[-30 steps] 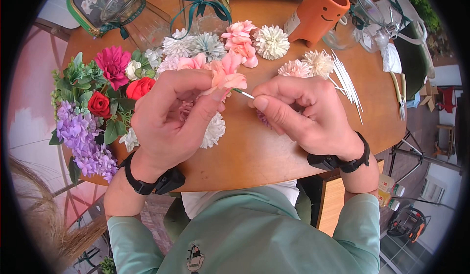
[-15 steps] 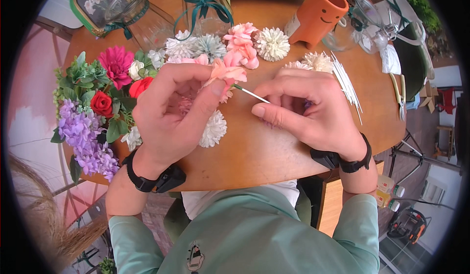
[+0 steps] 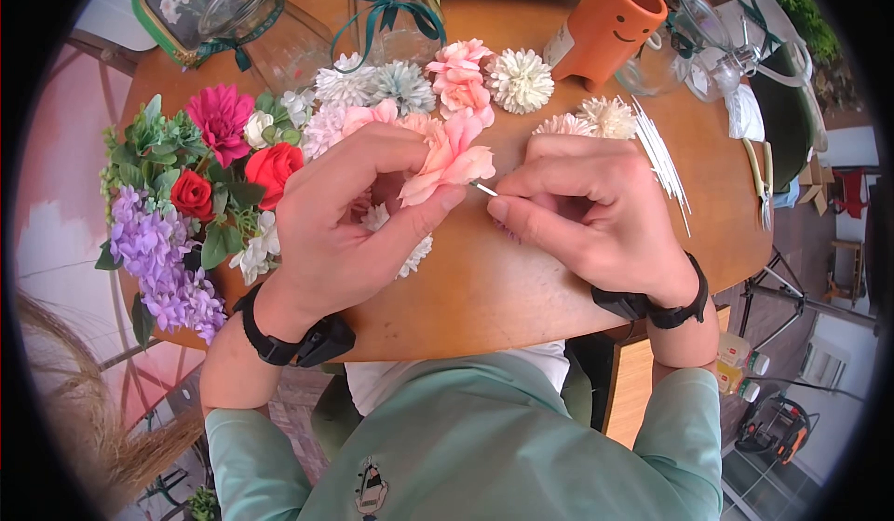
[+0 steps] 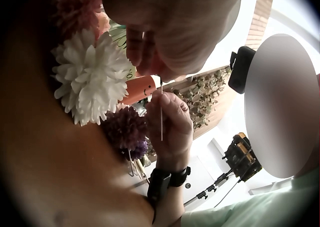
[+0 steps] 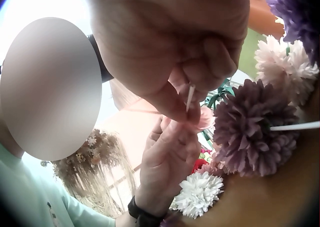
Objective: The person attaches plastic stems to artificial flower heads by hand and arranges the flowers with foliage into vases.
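Observation:
In the head view my left hand (image 3: 349, 214) pinches a pink flower (image 3: 451, 162) just below its petals. My right hand (image 3: 596, 209) holds a thin white stick (image 3: 485, 189) between thumb and forefinger, its far end at the short green stem under the flower. The left wrist view shows the stick (image 4: 161, 118) running down past the right thumb (image 4: 172, 107). In the right wrist view its free end (image 5: 190, 98) sticks out of the right hand's fingers, and the pink petals (image 5: 206, 118) show beyond them.
Loose flower heads (image 3: 519, 81) lie behind the hands; red, purple and green flowers (image 3: 154, 242) are at the left. Glass vases (image 3: 244, 27) and an orange smiling pot (image 3: 610, 27) stand at the back. White sticks (image 3: 661, 162) and pliers (image 3: 764, 181) lie at the right.
The left hand and the flower have shifted slightly right and tilted. The right fingers have closed in beside the flower, so less of the stick shows between the hands than half a second ago.

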Demonstrator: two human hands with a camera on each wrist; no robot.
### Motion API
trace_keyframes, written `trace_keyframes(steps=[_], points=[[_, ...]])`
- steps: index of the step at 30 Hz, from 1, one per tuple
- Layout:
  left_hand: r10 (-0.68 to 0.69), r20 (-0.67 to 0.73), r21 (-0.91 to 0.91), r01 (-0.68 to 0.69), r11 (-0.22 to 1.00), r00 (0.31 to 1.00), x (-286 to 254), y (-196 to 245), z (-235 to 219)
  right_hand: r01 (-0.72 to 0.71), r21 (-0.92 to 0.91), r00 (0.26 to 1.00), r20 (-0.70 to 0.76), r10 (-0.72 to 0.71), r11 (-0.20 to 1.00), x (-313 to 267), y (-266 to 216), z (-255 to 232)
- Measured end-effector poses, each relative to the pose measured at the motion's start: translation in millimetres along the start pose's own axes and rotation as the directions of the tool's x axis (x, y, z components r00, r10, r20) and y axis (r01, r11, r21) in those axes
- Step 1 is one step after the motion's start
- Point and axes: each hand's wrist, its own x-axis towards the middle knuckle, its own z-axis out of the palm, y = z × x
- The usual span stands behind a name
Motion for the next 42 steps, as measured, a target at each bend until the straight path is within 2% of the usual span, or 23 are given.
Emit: trace_keyframes(steps=[3, 5, 7, 8, 9, 10, 11, 12, 13, 15, 18, 20, 21, 24, 25, 26, 27, 28, 31, 33, 38, 40, 42], points=[[-0.083, -0.026, -0.042, 0.082, 0.996, 0.996, 5, 18, -6, -0.029, -0.002, 1.000, 0.012, 0.029, 1.000, -1, -6, -10], [-0.150, -0.056, -0.095, 0.144, 0.985, 0.987, 11, 26, -14, -0.160, 0.052, 0.987, 0.030, 0.158, 0.986, -5, -9, -24], [-0.257, -0.023, 0.075, 0.258, 0.963, 0.966, 18, 24, -28, -0.184, 0.119, 0.979, 0.115, 0.170, 0.976, -12, -2, -36], [-0.408, 0.066, 0.190, 0.390, 0.901, 0.911, 19, 29, -35, -0.036, 0.075, 0.953, 0.303, 0.012, 0.997, -13, 3, -38], [-0.407, 0.066, 0.190, 0.389, 0.902, 0.911, 21, 35, -36, 0.118, 0.060, 0.865, 0.485, -0.132, 0.991, -13, 5, -39], [-0.376, 0.213, 0.322, 0.298, 0.898, 0.902, 22, 40, -38, 0.167, -0.091, 0.789, 0.609, -0.078, 0.982, -13, -1, -43], [-0.356, 0.357, 0.434, 0.185, 0.882, 0.863, 23, 41, -38, 0.168, -0.092, 0.789, 0.609, -0.078, 0.982, -15, -2, -39], [-0.275, 0.468, 0.476, 0.023, 0.879, 0.840, 22, 39, -40, 0.174, -0.231, 0.779, 0.626, 0.010, 0.957, -18, 0, -34], [-0.275, 0.469, 0.474, 0.024, 0.880, 0.839, 21, 40, -39, 0.182, -0.366, 0.769, 0.631, 0.100, 0.913, -20, 0, -29], [-0.296, 0.588, 0.568, -0.124, 0.813, 0.753, 18, 45, -37, 0.154, -0.450, 0.757, 0.626, 0.188, 0.880, -16, -5, -27], [-0.388, 0.602, 0.641, -0.133, 0.756, 0.698, 15, 43, -36, 0.094, -0.539, 0.792, 0.550, 0.265, 0.837, -16, 0, -24], [-0.369, 0.601, 0.638, -0.147, 0.756, 0.709, 15, 41, -35, 0.098, -0.621, 0.885, 0.412, 0.217, 0.778, -17, 3, -24], [-0.348, 0.599, 0.634, -0.161, 0.757, 0.722, 16, 40, -34, 0.099, -0.624, 0.886, 0.410, 0.217, 0.775, -16, 2, -29], [-0.324, 0.610, 0.621, -0.181, 0.763, 0.723, 15, 37, -32, -0.088, -0.321, 0.898, 0.385, 0.215, 0.943, -15, 6, -65], [-0.320, 0.612, 0.616, -0.183, 0.766, 0.724, 14, 35, -31, -0.116, -0.330, 0.955, 0.221, 0.196, 0.937, -18, 5, -75], [-0.324, 0.609, 0.619, -0.178, 0.765, 0.724, 13, 34, -29, -0.397, -0.336, 0.910, -0.023, 0.414, 0.854, -18, 2, -82], [-0.327, 0.610, 0.619, -0.176, 0.765, 0.722, 13, 33, -27, -0.488, -0.411, 0.873, -0.226, 0.433, 0.770, -19, 14, -92], [-0.321, 0.616, 0.612, -0.181, 0.770, 0.719, 13, 33, -26, -0.480, -0.408, 0.877, -0.244, 0.414, 0.777, -21, 29, -109], [-0.342, 0.618, 0.623, -0.175, 0.763, 0.709, 13, 31, -22, -0.500, -0.630, 0.845, -0.202, 0.496, 0.595, -30, 55, -141], [-0.305, 0.585, 0.595, -0.142, 0.792, 0.751, 10, 28, -20, -0.494, -0.615, 0.848, -0.185, 0.496, 0.615, -31, 67, -142], [-0.282, 0.578, 0.570, -0.132, 0.811, 0.766, 10, 27, -20, -0.498, -0.603, 0.849, -0.193, 0.492, 0.623, -28, 70, -129], [-0.285, 0.577, 0.575, -0.132, 0.808, 0.766, 10, 27, -20, -0.625, -0.504, 0.743, -0.150, 0.652, 0.596, -22, 67, -129], [-0.274, 0.576, 0.575, -0.143, 0.806, 0.770, 9, 26, -20, -0.637, -0.506, 0.733, -0.161, 0.661, 0.582, -23, 66, -129]])
